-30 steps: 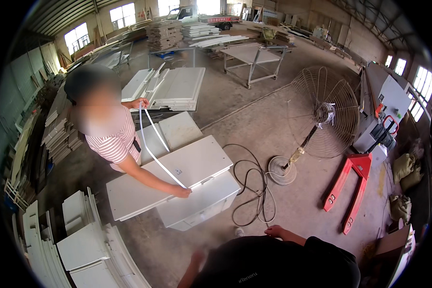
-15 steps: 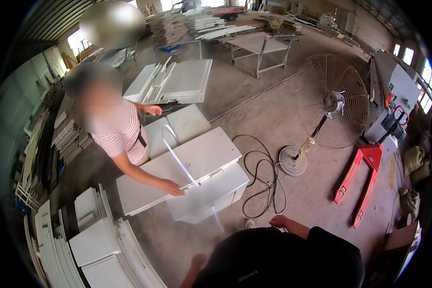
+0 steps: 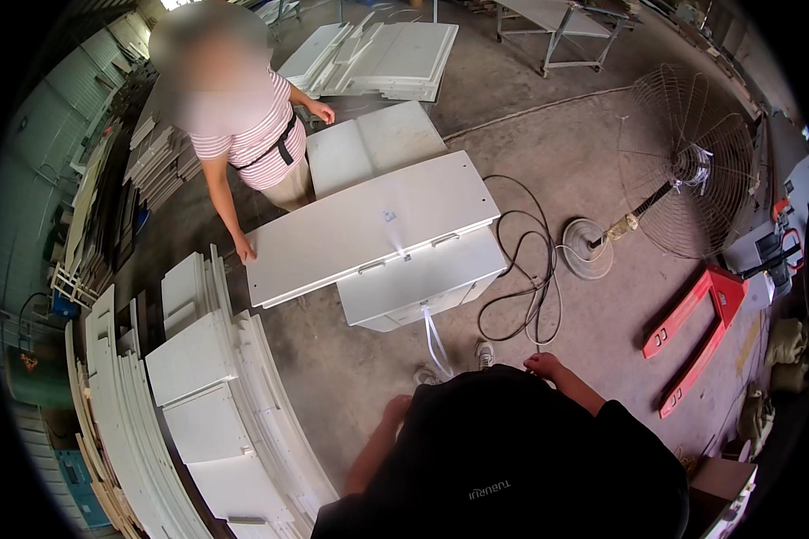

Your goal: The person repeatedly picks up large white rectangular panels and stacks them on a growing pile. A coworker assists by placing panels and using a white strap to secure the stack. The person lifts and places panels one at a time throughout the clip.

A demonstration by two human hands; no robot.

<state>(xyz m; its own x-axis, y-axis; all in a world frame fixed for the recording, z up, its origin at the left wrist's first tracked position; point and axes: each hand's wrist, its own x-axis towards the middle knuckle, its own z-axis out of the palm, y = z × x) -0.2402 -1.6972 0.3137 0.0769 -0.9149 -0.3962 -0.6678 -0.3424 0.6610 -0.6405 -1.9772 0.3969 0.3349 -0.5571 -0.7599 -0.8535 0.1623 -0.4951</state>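
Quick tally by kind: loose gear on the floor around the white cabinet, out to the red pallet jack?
White strap: 1
Black cable: 1
Standing fan: 1
Red pallet jack: 1
Total: 4

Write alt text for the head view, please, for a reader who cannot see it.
A white strap runs from a stack of white panels toward the wearer's left hand, with the right hand empty beside it. Across the stack, a co-worker's hand rests on the top panel; a floor fan stands right.
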